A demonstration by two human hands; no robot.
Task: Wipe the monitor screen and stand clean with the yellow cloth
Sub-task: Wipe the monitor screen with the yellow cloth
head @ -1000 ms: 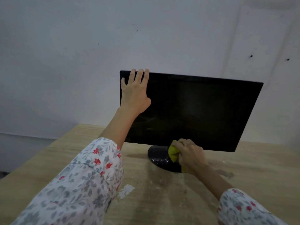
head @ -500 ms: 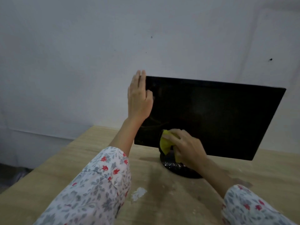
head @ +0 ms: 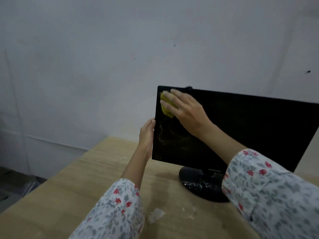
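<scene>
Wooden table: one monitor, one yellow cloth.

Dim grey-white wall stands behind a wooden table.

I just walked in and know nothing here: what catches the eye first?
A right hand presses a yellow cloth flat against the upper left corner of a black monitor. The left hand steadies the monitor's left edge, and its round stand below looks speckled white.

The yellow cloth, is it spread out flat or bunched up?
Bunched up: the yellow cloth shows as a small wad under the right hand's straight fingers, against the monitor screen.
</scene>
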